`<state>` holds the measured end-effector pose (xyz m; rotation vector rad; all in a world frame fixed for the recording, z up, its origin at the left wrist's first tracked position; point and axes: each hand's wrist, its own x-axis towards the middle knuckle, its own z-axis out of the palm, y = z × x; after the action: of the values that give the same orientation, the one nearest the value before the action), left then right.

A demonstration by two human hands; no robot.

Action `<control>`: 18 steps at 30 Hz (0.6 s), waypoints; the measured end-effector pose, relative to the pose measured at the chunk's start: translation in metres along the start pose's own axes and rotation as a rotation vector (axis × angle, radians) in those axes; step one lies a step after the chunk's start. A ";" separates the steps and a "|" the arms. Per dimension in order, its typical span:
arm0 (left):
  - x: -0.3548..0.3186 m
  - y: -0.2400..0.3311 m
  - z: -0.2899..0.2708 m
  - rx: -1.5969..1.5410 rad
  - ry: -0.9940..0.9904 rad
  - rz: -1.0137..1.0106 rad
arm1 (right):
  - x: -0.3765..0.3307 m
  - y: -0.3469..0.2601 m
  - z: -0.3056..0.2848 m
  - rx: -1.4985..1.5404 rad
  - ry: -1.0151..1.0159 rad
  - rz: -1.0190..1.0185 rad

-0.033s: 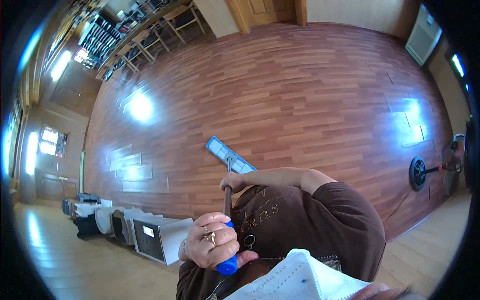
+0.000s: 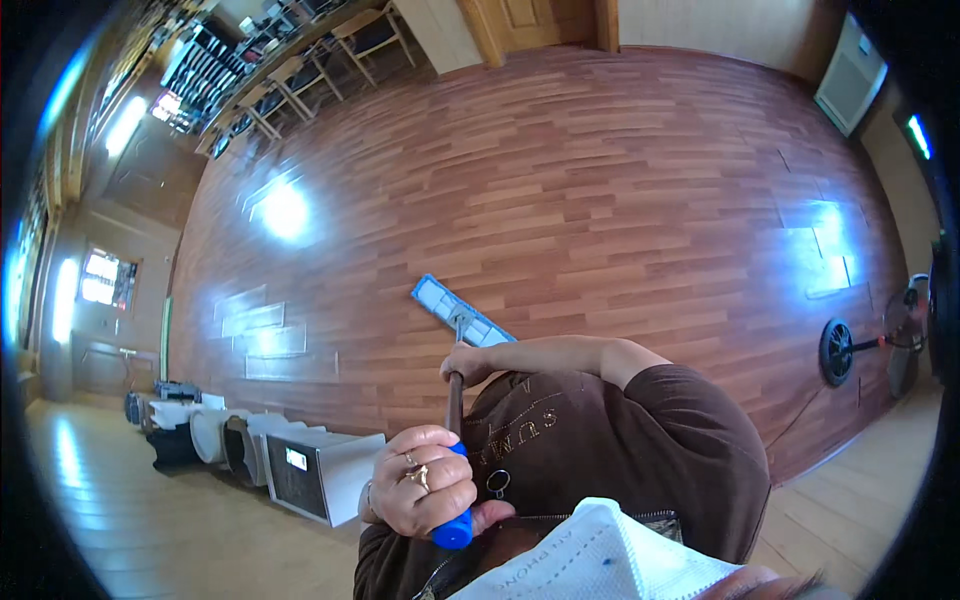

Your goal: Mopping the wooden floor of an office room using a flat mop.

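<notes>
Mop: here it is, the long-handled flat mop (image 2: 456, 405), running from just in front of my chest down to the floor (image 2: 600, 200).
Mop head: a slim rectangle, pale panels in a bright blue border, lying flat on the reddish-brown planks and slanting from upper left to lower right.
Pole: brownish and slender, joined to the middle of the head, topped by a thick blue grip (image 2: 454, 532) with a rounded end.
Left hand: my left hand (image 2: 425, 482), rings on, is curled firmly round that blue grip, the thumb showing beyond it.
Right hand: further down, my right hand (image 2: 465, 363) is closed around the pole, just above the head.
Box: over to the left, a white box (image 2: 350, 470) with a dark front panel; what's inside, I can't tell.
Row: beyond the box, a rounded pale container (image 2: 208, 438) and a black object (image 2: 175, 452) beside it; their contents are hidden from me.
Far corner: chairs (image 2: 365, 45) at a crowded desk.
</notes>
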<state>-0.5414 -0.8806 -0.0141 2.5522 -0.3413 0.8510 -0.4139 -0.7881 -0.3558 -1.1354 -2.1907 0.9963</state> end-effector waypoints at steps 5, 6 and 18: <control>-0.020 -0.012 0.007 0.057 0.079 -0.056 | 0.002 0.022 -0.004 -0.128 -0.032 -0.023; -0.026 -0.015 0.006 0.053 0.130 -0.032 | 0.002 0.027 -0.004 -0.111 0.040 -0.053; -0.128 -0.019 -0.065 -0.103 0.160 0.004 | -0.008 -0.015 0.001 -0.169 0.644 0.355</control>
<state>-0.6678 -0.8215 -0.0515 2.3723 -0.3310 1.0055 -0.4180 -0.8009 -0.3449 -1.6835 -1.6033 0.4684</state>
